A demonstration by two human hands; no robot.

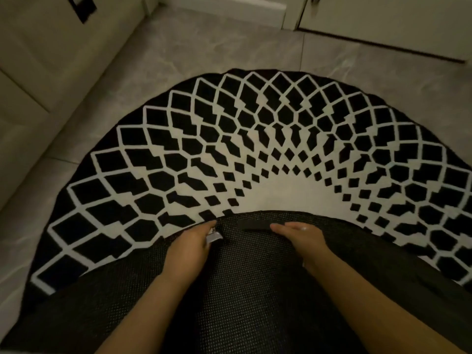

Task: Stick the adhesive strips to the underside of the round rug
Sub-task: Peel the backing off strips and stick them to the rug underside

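Note:
The round rug (pixel 255 139) lies on the floor with its black-and-white diamond pattern up. Its near half is folded over, so the dark dotted underside (pixel 250 277) faces me. A dark adhesive strip (pixel 254 224) lies flat on that underside near the fold edge. My right hand (pixel 298 237) rests beside the strip, fingertips touching its right end. My left hand (pixel 194 241) sits at the fold's left part, fingers closed on a small pale piece (pixel 214 236), maybe backing paper.
Grey floor tiles (pixel 204 52) surround the rug. A light-coloured wall or cabinet side (pixel 51 60) runs along the left, with a dark plate near the top. White cabinet doors (pixel 383 19) stand at the back right.

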